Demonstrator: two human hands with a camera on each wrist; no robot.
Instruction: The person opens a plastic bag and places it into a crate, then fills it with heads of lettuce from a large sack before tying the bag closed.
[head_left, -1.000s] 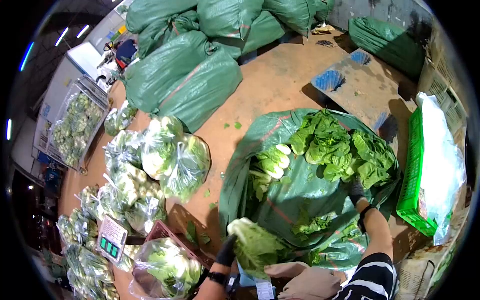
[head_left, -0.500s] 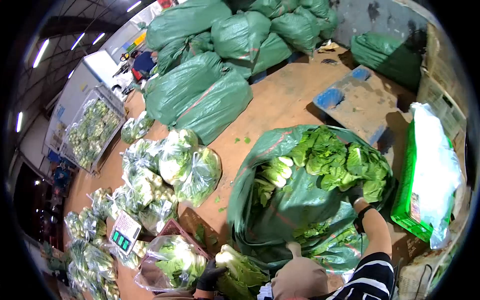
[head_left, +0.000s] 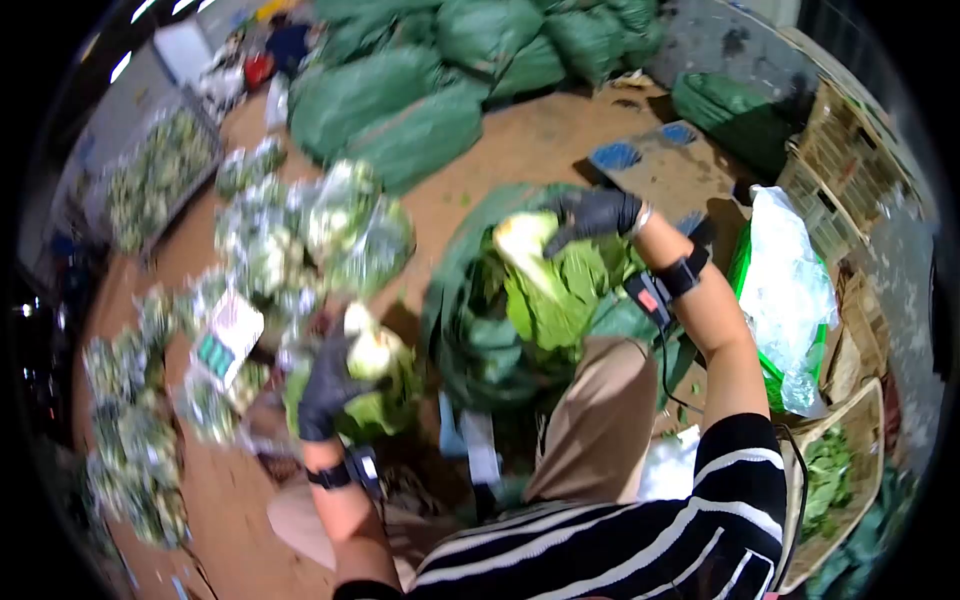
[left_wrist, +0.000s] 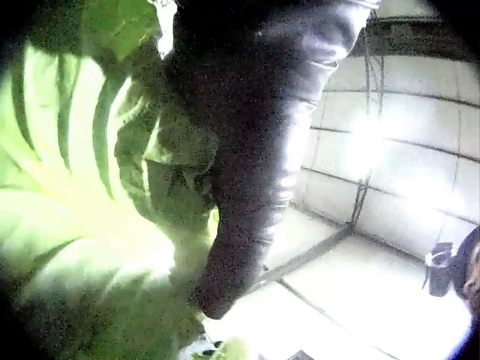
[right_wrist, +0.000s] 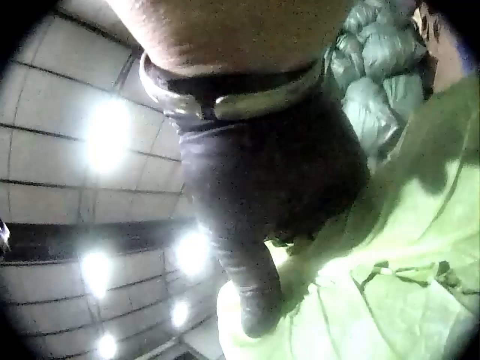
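Observation:
In the head view my left hand (head_left: 335,390), in a black glove, grips a Chinese cabbage (head_left: 372,352) with a white stem end and green leaves. The left wrist view shows its gloved thumb or finger lying along a broad, pale-ribbed leaf (left_wrist: 67,195). My right hand (head_left: 597,218), gloved too, holds a second Chinese cabbage (head_left: 545,300) near its white base, the leaves hanging down. This cabbage is over the open green sack (head_left: 450,335), covering part of it. In the right wrist view a gloved digit presses against the cabbage leaf (right_wrist: 375,307).
Bagged vegetables (head_left: 270,250) crowd the floor on the left around a scale (head_left: 228,338). Full green sacks (head_left: 400,120) are piled at the back. On the right stand a green crate (head_left: 742,275) with clear plastic bags (head_left: 785,290) and a blue-marked pallet (head_left: 650,160).
My right hand has come up and back from the sack and now holds a cabbage by its base. The left hand has lifted its cabbage from beside the bagged one. The head view has shifted.

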